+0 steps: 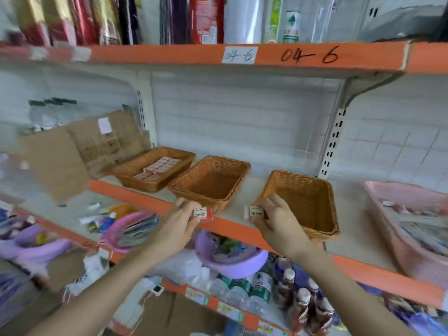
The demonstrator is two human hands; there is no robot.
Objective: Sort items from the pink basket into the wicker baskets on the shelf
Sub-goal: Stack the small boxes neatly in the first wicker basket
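The pink basket sits on the shelf at the frame's right edge, and the left wicker basket, centre-left, already holds similar small packs. Low centre, the left hand pinches a red-edged eraser and the right hand pinches a second eraser. Both probably belong flat beside those packs.

On the shelf at mid-frame, three wicker baskets stand in a row: the left basket, with small boxes in it, just beside the middle basket, and the right basket apart from both. A plastic basket sits on the same shelf at the right edge of the frame. At lower centre, the left hand holds an eraser before the middle basket, and the right hand holds a second eraser at the right basket's near corner.
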